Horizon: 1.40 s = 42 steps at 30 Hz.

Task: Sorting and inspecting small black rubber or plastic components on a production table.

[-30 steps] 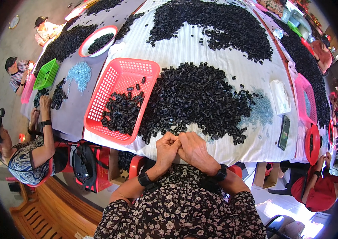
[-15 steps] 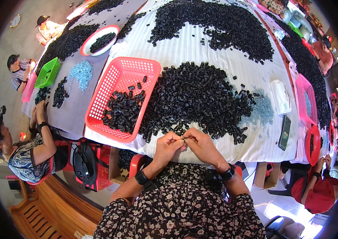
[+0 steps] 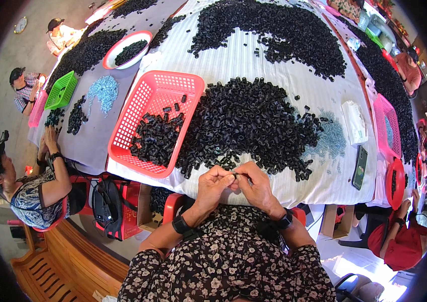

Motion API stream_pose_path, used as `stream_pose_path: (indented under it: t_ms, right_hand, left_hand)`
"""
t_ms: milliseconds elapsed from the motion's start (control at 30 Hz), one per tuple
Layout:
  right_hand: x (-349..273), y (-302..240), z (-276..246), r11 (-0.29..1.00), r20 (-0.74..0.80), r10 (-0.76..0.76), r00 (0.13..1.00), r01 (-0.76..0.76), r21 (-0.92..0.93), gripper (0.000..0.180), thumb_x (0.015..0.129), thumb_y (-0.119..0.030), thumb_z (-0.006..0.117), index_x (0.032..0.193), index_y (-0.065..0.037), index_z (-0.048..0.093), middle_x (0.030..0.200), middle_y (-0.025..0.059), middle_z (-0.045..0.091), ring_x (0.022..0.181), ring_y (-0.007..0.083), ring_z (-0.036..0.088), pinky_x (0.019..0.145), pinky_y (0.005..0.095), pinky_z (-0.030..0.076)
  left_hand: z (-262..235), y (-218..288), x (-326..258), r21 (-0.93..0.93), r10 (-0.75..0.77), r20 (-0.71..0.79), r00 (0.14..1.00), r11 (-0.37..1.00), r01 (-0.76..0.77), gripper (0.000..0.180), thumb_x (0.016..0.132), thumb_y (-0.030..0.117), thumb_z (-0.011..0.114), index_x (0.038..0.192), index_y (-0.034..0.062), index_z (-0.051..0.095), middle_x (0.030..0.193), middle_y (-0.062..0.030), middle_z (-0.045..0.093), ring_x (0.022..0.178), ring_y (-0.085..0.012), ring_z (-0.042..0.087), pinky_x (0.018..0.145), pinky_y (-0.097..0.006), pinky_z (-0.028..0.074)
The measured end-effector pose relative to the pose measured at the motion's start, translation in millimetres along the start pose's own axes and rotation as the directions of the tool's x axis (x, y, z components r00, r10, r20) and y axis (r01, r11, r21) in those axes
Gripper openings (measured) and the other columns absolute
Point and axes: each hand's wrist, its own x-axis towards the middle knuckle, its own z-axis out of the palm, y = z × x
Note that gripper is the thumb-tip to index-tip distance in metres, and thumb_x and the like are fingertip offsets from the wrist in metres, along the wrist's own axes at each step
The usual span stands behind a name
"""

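Note:
My left hand (image 3: 212, 185) and my right hand (image 3: 254, 184) meet fingertip to fingertip at the near table edge, pinching one small black part (image 3: 235, 174) between them. Just beyond them lies a big heap of small black tube-like parts (image 3: 246, 126) on the white striped cloth (image 3: 233, 60). To the left of the heap stands a pink plastic basket (image 3: 145, 103) with several of the same black parts in its near end. A patch of small pale blue-grey pieces (image 3: 330, 141) lies right of the heap.
A dark phone (image 3: 360, 167) and a white packet (image 3: 354, 122) lie at the right. More black heaps (image 3: 274, 30) cover the far cloth. A red-rimmed bowl (image 3: 114, 52), a green basket (image 3: 61, 90) and pink baskets (image 3: 387, 132) stand around. Other people sit at the left and right sides.
My hands have lifted slightly away from my body toward the table edge and shifted from clasped together to pinching a small part between the fingertips.

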Motion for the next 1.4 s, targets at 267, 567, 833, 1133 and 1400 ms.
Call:
stream_pose_path:
  t_ms: [267,567,833,1133,1400]
  right_hand:
    - [-8,0,2,0.998,-0.007,0.058,0.998,-0.058,0.039,0.012,0.086,0.003,0.052,0.098,0.001,0.053,0.085,0.0114,0.053,0.070,0.0192,0.062,0.058,0.0298,0.048]
    - [-1,-15,4,0.918,0.173,-0.132,0.976,0.186,-0.351,0.029,0.075,-0.001,0.060,0.102,0.003,0.048,0.084,0.0149,0.051,0.078,0.0305,0.055,0.067,0.0379,0.048]
    - [-5,-9,21,0.712,0.193,-0.118,0.974,0.219,-0.667,0.029,0.072,-0.009,0.060,0.097,0.000,0.048,0.078,0.0102,0.050,0.073,0.0246,0.053,0.062,0.0322,0.047]
    - [3,-7,26,0.732,0.116,-0.210,0.971,0.235,-0.640,0.023,0.071,-0.010,0.060,0.090,-0.004,0.050,0.074,0.0075,0.049,0.069,0.0216,0.052,0.058,0.0315,0.045]
    - [3,1,24,0.735,0.141,-0.290,0.946,0.315,-0.601,0.020,0.068,-0.009,0.061,0.084,-0.006,0.050,0.071,0.0050,0.048,0.065,0.0203,0.050,0.055,0.0311,0.043]
  left_hand:
    - [1,2,-2,-0.120,-0.085,0.031,0.996,0.989,0.088,0.006,0.090,0.006,0.058,0.089,-0.0004,0.056,0.083,-0.0109,0.065,0.070,-0.0145,0.062,0.067,-0.029,0.054]
    - [3,2,0,0.219,0.019,-0.059,0.998,0.976,-0.006,0.005,0.087,-0.001,0.058,0.084,0.0006,0.055,0.076,-0.0042,0.062,0.067,-0.0067,0.058,0.060,-0.021,0.049]
    - [6,-5,0,0.298,0.080,-0.139,0.987,0.954,-0.035,0.013,0.085,-0.001,0.061,0.074,0.0031,0.054,0.068,0.0037,0.054,0.061,-0.0010,0.046,0.053,-0.017,0.038]
    - [6,-7,1,0.387,0.175,-0.220,0.960,0.919,-0.079,0.013,0.083,-0.001,0.063,0.073,0.0033,0.054,0.067,0.0035,0.054,0.061,-0.0020,0.048,0.054,-0.018,0.040]
    - [4,2,3,0.253,-0.027,-0.177,0.984,0.965,0.072,0.014,0.083,-0.001,0.063,0.074,0.0030,0.054,0.068,0.0022,0.056,0.060,-0.0019,0.048,0.051,-0.018,0.039]
